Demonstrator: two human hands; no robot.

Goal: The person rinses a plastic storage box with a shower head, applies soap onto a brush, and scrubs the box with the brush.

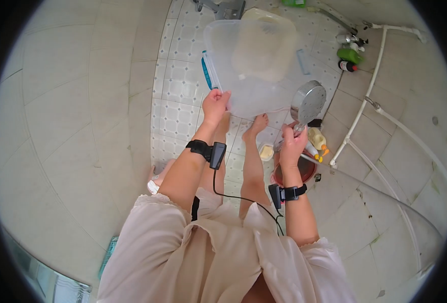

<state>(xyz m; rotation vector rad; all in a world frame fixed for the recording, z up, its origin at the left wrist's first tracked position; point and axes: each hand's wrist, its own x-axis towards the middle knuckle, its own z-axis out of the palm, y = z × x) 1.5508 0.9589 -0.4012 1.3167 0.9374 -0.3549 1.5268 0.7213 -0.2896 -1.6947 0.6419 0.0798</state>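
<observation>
My left hand (pixel 216 105) is closed on the near left corner of a translucent plastic storage box lid (pixel 253 98). The lid is held up in front of my legs, with a blue latch (pixel 206 72) along its left side and a paler blue strip (pixel 302 61) at its right. My right hand (pixel 292 144) is wrapped round the handle of a silver shower head (pixel 309 101), just right of the lid. Its round, perforated face is turned toward me. Whether water is flowing from it I cannot tell. Through and beyond the lid shows a cream plastic tub (pixel 269 15).
A reddish basin (pixel 296 174), bottles with orange tops (pixel 317 139) and a soap dish (pixel 267 151) stand near my right leg. White pipes (pixel 357 118) run along the right wall. A shower hose (pixel 370 184) trails right. Green and dark bottles (pixel 348 55) stand farther back.
</observation>
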